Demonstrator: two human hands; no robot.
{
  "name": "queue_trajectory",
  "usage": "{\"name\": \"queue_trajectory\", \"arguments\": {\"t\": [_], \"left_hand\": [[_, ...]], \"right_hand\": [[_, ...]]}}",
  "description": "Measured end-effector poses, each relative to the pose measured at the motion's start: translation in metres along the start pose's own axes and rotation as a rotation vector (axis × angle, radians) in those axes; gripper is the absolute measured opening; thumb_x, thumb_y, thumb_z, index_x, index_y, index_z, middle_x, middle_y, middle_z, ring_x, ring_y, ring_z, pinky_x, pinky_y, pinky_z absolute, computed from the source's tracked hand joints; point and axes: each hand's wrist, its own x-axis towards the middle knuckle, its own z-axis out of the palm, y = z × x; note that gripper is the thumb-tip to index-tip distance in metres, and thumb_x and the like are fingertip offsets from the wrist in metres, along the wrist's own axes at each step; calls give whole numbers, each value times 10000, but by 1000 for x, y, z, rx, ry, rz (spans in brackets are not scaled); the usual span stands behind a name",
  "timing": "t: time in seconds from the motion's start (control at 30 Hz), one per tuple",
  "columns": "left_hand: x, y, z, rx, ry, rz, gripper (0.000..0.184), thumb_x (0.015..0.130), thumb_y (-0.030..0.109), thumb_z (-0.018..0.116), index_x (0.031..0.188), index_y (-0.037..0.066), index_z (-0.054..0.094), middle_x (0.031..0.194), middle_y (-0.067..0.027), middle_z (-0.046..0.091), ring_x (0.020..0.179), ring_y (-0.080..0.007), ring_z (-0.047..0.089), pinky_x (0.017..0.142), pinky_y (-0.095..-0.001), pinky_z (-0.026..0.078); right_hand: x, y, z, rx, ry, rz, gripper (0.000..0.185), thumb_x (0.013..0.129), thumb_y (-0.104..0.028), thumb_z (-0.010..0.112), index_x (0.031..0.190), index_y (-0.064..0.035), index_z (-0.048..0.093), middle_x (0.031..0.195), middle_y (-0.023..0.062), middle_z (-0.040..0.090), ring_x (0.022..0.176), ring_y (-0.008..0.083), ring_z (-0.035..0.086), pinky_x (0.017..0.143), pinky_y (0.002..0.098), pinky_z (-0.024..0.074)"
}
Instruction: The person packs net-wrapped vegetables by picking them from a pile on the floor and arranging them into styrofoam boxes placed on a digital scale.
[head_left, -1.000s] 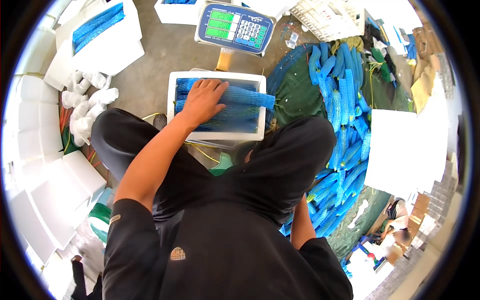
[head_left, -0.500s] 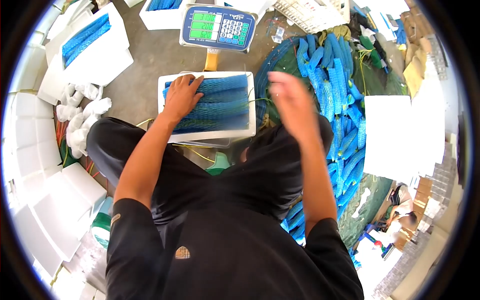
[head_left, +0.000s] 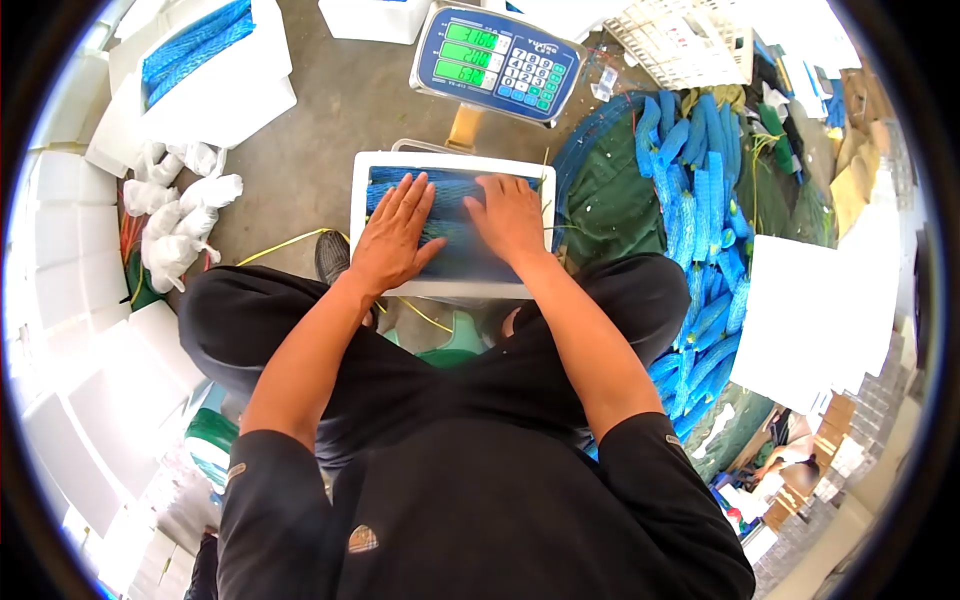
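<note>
Long vegetables in blue mesh sleeves lie side by side in a white foam box in front of me. My left hand rests flat on their left part, fingers spread. On the right part lies my right hand, palm down with its fingers stretched out. Neither hand grips anything. The box sits on a weighing scale, whose lit display stands behind it. Part of the box's contents is hidden under my hands.
A heap of blue-netted vegetables spreads over green cloth at right, beside white foam lids. Knotted white bags and another filled foam box are at left. A plastic crate stands behind; a person is far right.
My right hand has come in from the right side of the box onto the netted vegetables. My left hand stays on them, with its fingers more spread. The view has shifted slightly.
</note>
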Motion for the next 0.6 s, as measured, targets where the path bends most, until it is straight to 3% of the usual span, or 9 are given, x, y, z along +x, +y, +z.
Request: {"name": "queue_trajectory", "arguments": {"t": [0.2, 0.33, 0.6], "left_hand": [[5, -3, 11, -65, 16, -72, 746, 1007, 392, 629, 1607, 44, 354, 1643, -173, 385, 1535, -370, 339, 1280, -491, 230], [10, -2, 22, -56, 83, -118, 743, 973, 378, 664, 1592, 73, 387, 1579, -155, 457, 1496, -363, 390, 1262, -501, 263], [15, -1, 29, -24, 139, -108, 753, 896, 317, 718, 1559, 91, 442, 1550, -143, 481, 1475, -367, 412, 1259, -538, 267]], "right_hand": [[7, 5, 14, -52, -64, 3, 400, 986, -366, 665, 1215, -38, 667, 1174, 149, 657, 1134, 356, 601, 967, 481, 472], [5, 15, 19, 115, -55, -39, 417, 987, -367, 664, 1227, -26, 646, 1224, 172, 627, 1114, 381, 593, 957, 500, 466], [-4, 17, 25, 202, 76, -25, 405, 956, -355, 688, 1231, -61, 645, 1237, 146, 621, 1103, 383, 586, 959, 499, 445]]}}
